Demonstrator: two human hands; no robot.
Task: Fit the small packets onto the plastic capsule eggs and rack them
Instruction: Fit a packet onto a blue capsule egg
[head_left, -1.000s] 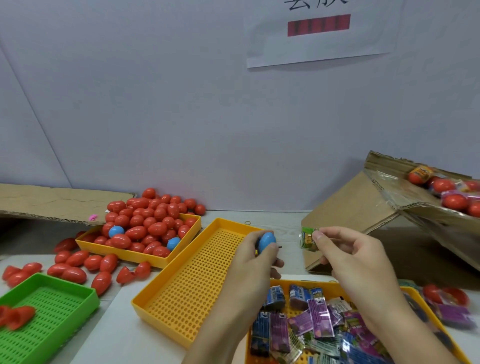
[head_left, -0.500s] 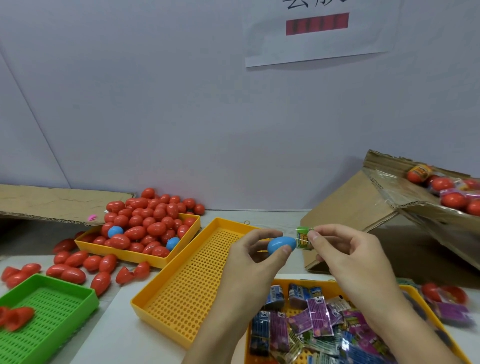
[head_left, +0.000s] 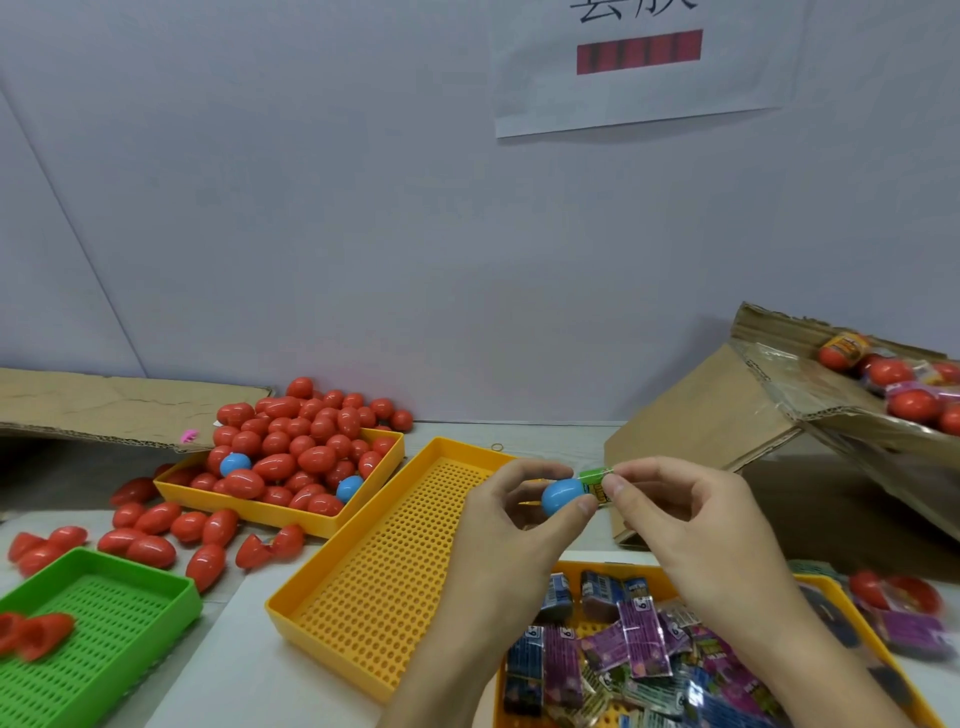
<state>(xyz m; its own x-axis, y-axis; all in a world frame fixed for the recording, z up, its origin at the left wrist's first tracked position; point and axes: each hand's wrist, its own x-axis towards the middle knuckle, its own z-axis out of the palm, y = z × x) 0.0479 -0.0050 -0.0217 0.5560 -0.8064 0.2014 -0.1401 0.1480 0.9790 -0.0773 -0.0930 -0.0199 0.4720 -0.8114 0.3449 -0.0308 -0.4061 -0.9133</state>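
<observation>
At the far left sits a green perforated plastic tray (head_left: 98, 623) holding a couple of red egg halves, with loose red plastic capsule eggs (head_left: 156, 530) scattered on the table behind it. Next comes a yellow plastic tray heaped with red and a few blue eggs (head_left: 291, 457), then a long, bare yellow perforated rack tray (head_left: 384, 566) with nothing racked in it yet.

Over that rack's right edge, the left hand (head_left: 511, 525) pinches a blue plastic capsule egg (head_left: 562, 496) between thumb and fingertips. The right hand (head_left: 691, 519) pinches a small green foil packet (head_left: 596, 480) at its outer end. A second ago egg and packet were held apart; half a second ago they were just meeting; now the packet's open end touches the egg's right tip and seems to be starting over it. I judge the fitting has just begun, with sliding on and racking still ahead.

Below lies a yellow tray of purple and blue foil packets (head_left: 639, 649), and at right a tilted brown cardboard box (head_left: 727, 415) holding wrapped eggs.
</observation>
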